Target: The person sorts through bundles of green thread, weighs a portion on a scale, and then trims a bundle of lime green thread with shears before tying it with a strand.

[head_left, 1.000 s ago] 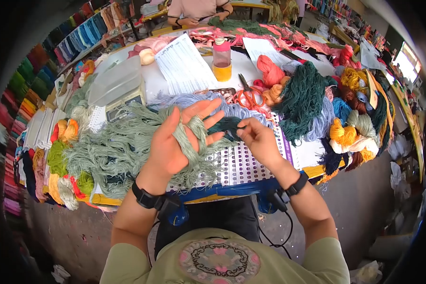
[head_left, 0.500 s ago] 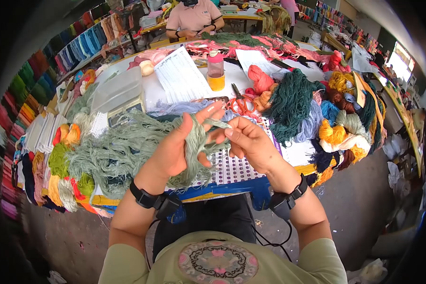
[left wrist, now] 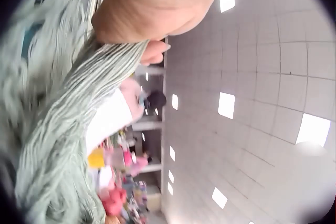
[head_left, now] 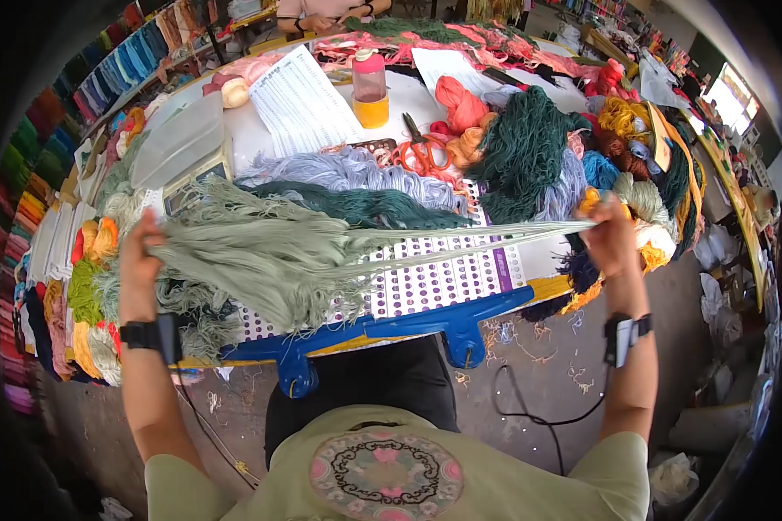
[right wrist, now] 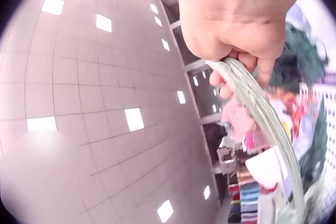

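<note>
A skein of pale green thread point(head_left: 261, 256) stretches sideways over the front of the table. Its bulk spreads from my left hand point(head_left: 142, 252), which grips one end at the table's left side. Drawn out taut and thin, the other strands run to my right hand point(head_left: 614, 239), held far out to the right. In the right wrist view, curled fingers point(right wrist: 265, 69) hold a flat bundle of the thread point(right wrist: 262, 111). The left wrist view has the thick bundle point(left wrist: 68, 113) hanging from under the hand.
Dark green thread point(head_left: 365, 207) and pale lilac thread point(head_left: 348, 169) lie behind the skein. Orange-handled scissors point(head_left: 421, 154), a pink-capped bottle point(head_left: 370, 87) and a paper sheet point(head_left: 304, 104) are farther back. Blue clips point(head_left: 460, 326) line the front edge; coloured skeins point(head_left: 530, 156) heap at right.
My right hand has taken hold of the pale green thread that was looped around my left hand's fingers. Both hands have moved wide apart, drawing it out between them.
</note>
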A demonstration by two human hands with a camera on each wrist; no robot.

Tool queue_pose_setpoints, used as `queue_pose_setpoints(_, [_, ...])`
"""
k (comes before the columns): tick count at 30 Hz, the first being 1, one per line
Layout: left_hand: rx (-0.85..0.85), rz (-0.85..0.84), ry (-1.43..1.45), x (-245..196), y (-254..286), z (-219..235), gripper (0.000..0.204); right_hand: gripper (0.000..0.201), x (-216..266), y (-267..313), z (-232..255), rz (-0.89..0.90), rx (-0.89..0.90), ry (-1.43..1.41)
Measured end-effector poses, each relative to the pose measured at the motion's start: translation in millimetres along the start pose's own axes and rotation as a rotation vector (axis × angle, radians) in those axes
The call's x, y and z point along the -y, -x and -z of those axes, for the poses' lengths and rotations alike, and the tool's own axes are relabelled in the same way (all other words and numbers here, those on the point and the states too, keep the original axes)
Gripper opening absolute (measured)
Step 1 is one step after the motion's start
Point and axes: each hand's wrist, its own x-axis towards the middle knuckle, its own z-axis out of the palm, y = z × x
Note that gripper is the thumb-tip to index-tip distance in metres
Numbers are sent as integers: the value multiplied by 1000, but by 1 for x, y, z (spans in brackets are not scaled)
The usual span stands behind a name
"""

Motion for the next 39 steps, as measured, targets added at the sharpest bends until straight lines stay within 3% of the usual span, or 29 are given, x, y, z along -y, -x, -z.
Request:
queue_pose_setpoints(1, [-80,-275,-81,-40,-34,60,22,7,20,-3,18,153,-121,162])
queue_pose_setpoints(3, [-223,-472,132,-95,-53,132,17,15,73,-35,102,462,-275,269])
queue_pose_setpoints(4, [-226,-465,125,-67,5,126,17,15,99,-36,116,498,-499,305])
queue_pose_setpoints(5, [-140,-467,146,-46,26,80,18,13,117,-55,173,673,-398,313])
queue_pose_setpoints(6, [-55,-472,171,-43,1,5,19,13,109,-60,156,669,-396,318])
queue_pose_setpoints(7, [-61,-473,174,6,52,-44,19,11,92,-63,116,793,-475,693])
queue_pose_setpoints(8, [153,-372,174,35,51,-123,24,16,76,-67,82,903,-547,1075])
queue_pose_setpoints(9, [266,-166,281,64,46,-144,30,22,53,-84,75,801,-432,1352])
queue_pose_setpoints(10, [360,-25,215,95,40,-162,36,19,15,-97,58,1125,-135,1767])
queue_pose_setpoints(11, [399,170,212,128,34,-178,34,17,-27,-83,4,898,-28,1384])
queue_pose_setpoints(12, [395,261,68,162,35,-200,30,15,-38,-36,-83,445,187,997])
queue_pose_setpoints(14, [392,349,-77,182,34,-215,26,13,-73,-22,-112,356,424,1135])
queue_pose_setpoints(16, [431,257,-203,181,32,-209,29,11,-59,-15,-105,345,409,1196])
queue_pose_setpoints(17, [251,66,-371,158,39,-202,32,9,-52,-15,-97,326,390,1254])
queue_pose_setpoints(19, [198,-74,-443,83,18,-144,33,13,-18,-32,-31,246,93,1146])
queue_pose_setpoints(20, [99,-170,-507,32,2,-98,30,16,-2,-53,30,468,45,1005])
queue_pose_setpoints(21, [93,-217,-351,-29,-16,-38,20,17,32,-59,71,517,-162,1144])
queue_pose_setpoints(22, [-125,-323,-388,-91,-20,17,12,17,72,-58,97,638,-238,1272])
queue_pose_setpoints(23, [-129,-320,-392,-145,6,93,12,20,105,-48,100,511,-432,1215])
queue_pose_setpoints(25, [-283,-505,-296,-201,-12,99,12,22,150,-62,147,642,-588,1281])
queue_pose_setpoints(27, [-86,-507,-254,-161,22,39,11,24,153,-67,123,738,-501,1208])
queue_pose_setpoints(28, [-222,-676,-357,-94,40,-33,9,24,137,-65,83,751,-427,1191])
queue_pose_setpoints(29, [17,-289,-31,-95,21,-32,14,23,109,-61,38,807,-384,1206])
queue_pose_setpoints(30, [165,-208,13,-39,34,-82,21,21,79,-57,-6,866,-341,1218])
queue_pose_setpoints(31, [254,-99,65,5,34,-111,24,20,56,-51,-37,708,-236,1279])
queue_pose_setpoints(32, [555,215,93,49,30,-130,28,18,28,-51,-58,764,46,1220])
queue_pose_setpoints(33, [252,234,169,98,54,-182,30,13,-9,-44,-79,602,176,1045])
queue_pose_setpoints(36, [427,506,-240,196,52,-221,25,7,-86,-22,-133,222,549,1053])
queue_pose_setpoints(39, [361,625,-588,271,47,-235,22,7,-152,-26,-138,192,686,1155])
